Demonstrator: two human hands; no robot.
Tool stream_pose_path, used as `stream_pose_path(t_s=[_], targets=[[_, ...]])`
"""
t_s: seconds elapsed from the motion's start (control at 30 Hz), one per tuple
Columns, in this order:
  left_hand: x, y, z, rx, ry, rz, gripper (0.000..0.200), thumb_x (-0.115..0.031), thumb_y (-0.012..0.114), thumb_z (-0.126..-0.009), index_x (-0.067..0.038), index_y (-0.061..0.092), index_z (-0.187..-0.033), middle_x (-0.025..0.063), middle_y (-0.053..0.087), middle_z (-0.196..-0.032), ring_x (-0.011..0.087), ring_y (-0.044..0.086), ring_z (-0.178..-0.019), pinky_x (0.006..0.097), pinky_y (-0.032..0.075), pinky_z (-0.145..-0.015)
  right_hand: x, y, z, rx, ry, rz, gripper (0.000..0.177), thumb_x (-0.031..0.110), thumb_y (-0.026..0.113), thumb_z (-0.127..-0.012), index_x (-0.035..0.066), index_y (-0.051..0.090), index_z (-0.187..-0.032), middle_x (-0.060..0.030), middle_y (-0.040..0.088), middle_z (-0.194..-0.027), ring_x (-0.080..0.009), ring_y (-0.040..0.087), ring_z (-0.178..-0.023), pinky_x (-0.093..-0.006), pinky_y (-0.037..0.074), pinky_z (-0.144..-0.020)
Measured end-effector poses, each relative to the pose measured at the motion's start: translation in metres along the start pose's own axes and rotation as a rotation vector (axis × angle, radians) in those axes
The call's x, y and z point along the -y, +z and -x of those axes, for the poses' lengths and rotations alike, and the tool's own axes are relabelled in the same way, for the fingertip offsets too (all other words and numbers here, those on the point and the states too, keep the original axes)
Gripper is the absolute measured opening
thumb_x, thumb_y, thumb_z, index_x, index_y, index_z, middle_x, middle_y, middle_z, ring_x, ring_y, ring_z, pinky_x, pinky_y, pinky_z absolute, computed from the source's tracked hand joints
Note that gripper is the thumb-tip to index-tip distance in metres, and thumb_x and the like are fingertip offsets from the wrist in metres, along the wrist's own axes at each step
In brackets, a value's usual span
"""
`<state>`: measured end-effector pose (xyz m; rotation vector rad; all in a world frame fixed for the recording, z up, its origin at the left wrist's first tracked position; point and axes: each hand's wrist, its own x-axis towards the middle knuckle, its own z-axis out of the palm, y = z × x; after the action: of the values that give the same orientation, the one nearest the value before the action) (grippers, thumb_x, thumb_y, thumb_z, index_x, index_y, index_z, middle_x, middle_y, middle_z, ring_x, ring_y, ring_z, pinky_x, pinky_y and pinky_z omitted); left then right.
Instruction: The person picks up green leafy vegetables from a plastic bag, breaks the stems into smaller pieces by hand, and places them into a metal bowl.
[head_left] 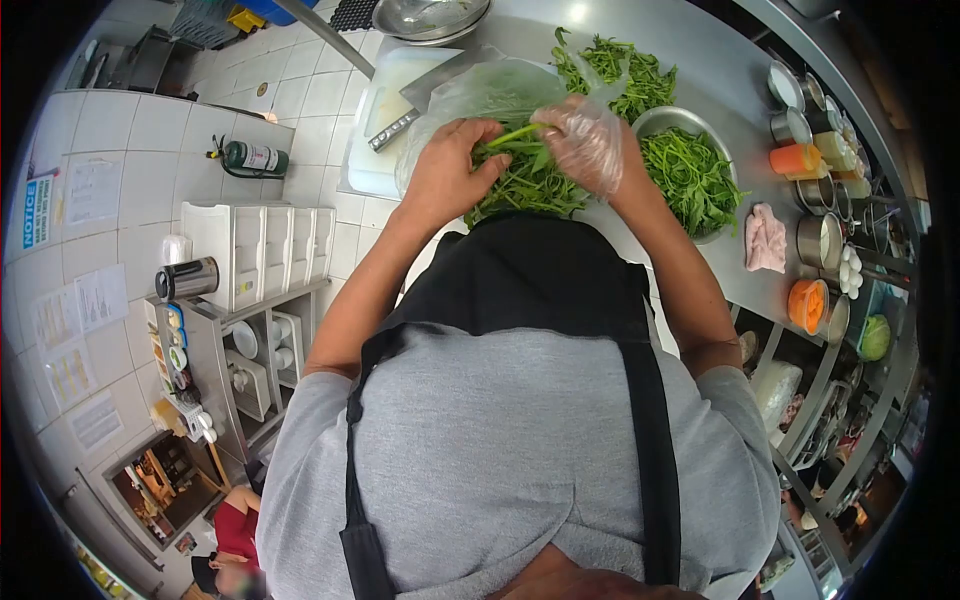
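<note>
A green vegetable stem [515, 135] stretches between my two hands. My left hand [455, 172] is bare and closed, thumb and fingers pinching the stem's left end. My right hand [590, 148], in a clear plastic glove, grips the other end. Under both hands lies a heap of leafy greens [525, 192], partly hidden by my apron and hands. A clear plastic bag [500, 85] is just beyond them. More greens [630, 75] are piled on the steel table, and a metal bowl [668, 113] of picked green leaves stands right of my right hand.
A large cleaver [425, 95] rests on a white cutting board [375, 165] at the left. Metal bowls [435, 20] sit at the far edge. Along the right are a pink cloth [766, 238] and several containers, including an orange one [806, 303]. Another person [235, 530] is at lower left.
</note>
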<state>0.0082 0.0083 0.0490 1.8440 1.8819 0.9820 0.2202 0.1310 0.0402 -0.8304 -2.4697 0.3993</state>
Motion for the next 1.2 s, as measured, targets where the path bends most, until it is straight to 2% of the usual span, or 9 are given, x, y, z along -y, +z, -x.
stream_pose_path(t_s=[0.37,0.43,0.53,0.7,0.87,0.93,1.03,1.1,1.2], targets=[[0.009,-0.007,-0.025,0.211,-0.223,0.723,0.032,-0.03,0.056,-0.111,-0.002,0.067,-0.1,0.0033,0.067,-0.086,0.0161,0.065,-0.082,0.0301,0.052,-0.079,-0.008,-0.069,-0.026,0.169,0.112,-0.148,0.025,0.03,0.076,-0.095,0.013,0.079,-0.114,-0.0153,0.077,-0.104,-0.0325,0.075,-0.092,-0.042,0.059,-0.082],[0.008,-0.016,-0.032,0.191,-0.402,0.951,0.032,-0.03,0.056,-0.11,-0.002,0.065,-0.097,0.004,0.064,-0.083,0.017,0.064,-0.08,0.0306,0.052,-0.079,0.003,-0.101,-0.034,0.191,0.476,-0.217,0.027,0.031,0.078,-0.096,0.009,0.078,-0.111,-0.0147,0.078,-0.103,-0.0254,0.076,-0.092,-0.0379,0.058,-0.081],[0.014,-0.025,-0.04,0.169,-0.408,1.113,0.029,-0.028,0.055,-0.109,-0.005,0.063,-0.093,0.0051,0.061,-0.082,0.0191,0.063,-0.08,0.0335,0.053,-0.082,-0.008,-0.128,-0.03,-0.178,0.3,-0.222,0.027,0.033,0.078,-0.098,0.008,0.078,-0.11,-0.013,0.079,-0.102,-0.0207,0.076,-0.091,-0.0347,0.058,-0.081],[0.021,-0.03,-0.047,0.137,-0.385,1.23,0.028,-0.026,0.054,-0.109,-0.005,0.06,-0.092,0.0057,0.06,-0.082,0.0209,0.061,-0.08,0.0362,0.052,-0.082,0.005,-0.153,-0.021,-0.276,0.155,-0.16,0.022,0.021,0.079,-0.097,0.006,0.077,-0.113,-0.009,0.078,-0.112,-0.0186,0.074,-0.103,-0.0324,0.055,-0.095],[0.001,-0.027,-0.05,0.101,-0.26,0.73,0.029,-0.024,0.056,-0.107,-0.001,0.063,-0.09,0.0108,0.065,-0.08,0.0274,0.065,-0.075,0.0397,0.053,-0.077,0.04,-0.122,-0.026,-0.235,0.109,-0.115,0.02,0.031,0.075,-0.101,0.016,0.078,-0.113,-0.0089,0.078,-0.093,-0.0255,0.075,-0.084,-0.0384,0.06,-0.078],[-0.019,-0.028,-0.047,0.131,0.094,0.075,0.028,-0.023,0.057,-0.105,0.001,0.065,-0.093,0.02,0.067,-0.083,0.0401,0.066,-0.078,0.0468,0.053,-0.076,0.036,-0.098,-0.035,-0.166,-0.009,-0.091,0.018,0.03,0.07,-0.102,0.019,0.076,-0.114,-0.0102,0.075,-0.089,-0.0311,0.074,-0.081,-0.0422,0.061,-0.074],[-0.027,-0.024,-0.047,0.208,0.149,0.089,0.027,-0.023,0.057,-0.104,0.001,0.066,-0.096,0.0255,0.066,-0.089,0.0477,0.064,-0.086,0.0519,0.051,-0.079,0.005,-0.056,-0.033,0.084,-0.14,0.118,0.021,0.028,0.072,-0.099,0.015,0.077,-0.116,-0.0107,0.077,-0.107,-0.0315,0.076,-0.095,-0.045,0.062,-0.082],[-0.021,-0.024,-0.048,0.232,0.117,0.122,0.029,-0.023,0.058,-0.105,0.003,0.065,-0.094,0.0255,0.066,-0.088,0.047,0.064,-0.084,0.051,0.051,-0.078,0.005,-0.039,-0.026,0.141,-0.126,0.072,0.022,0.028,0.072,-0.096,0.014,0.077,-0.113,-0.0118,0.076,-0.106,-0.0341,0.074,-0.094,-0.0464,0.061,-0.084],[-0.007,-0.022,-0.046,0.33,0.035,0.233,0.033,-0.028,0.057,-0.11,0.0,0.066,-0.095,0.0113,0.067,-0.084,0.0212,0.064,-0.076,0.036,0.051,-0.071,0.01,-0.028,-0.024,0.216,-0.096,0.019,0.029,0.033,0.069,-0.093,0.015,0.078,-0.114,-0.0139,0.075,-0.104,-0.0373,0.073,-0.096,-0.0487,0.06,-0.087]])
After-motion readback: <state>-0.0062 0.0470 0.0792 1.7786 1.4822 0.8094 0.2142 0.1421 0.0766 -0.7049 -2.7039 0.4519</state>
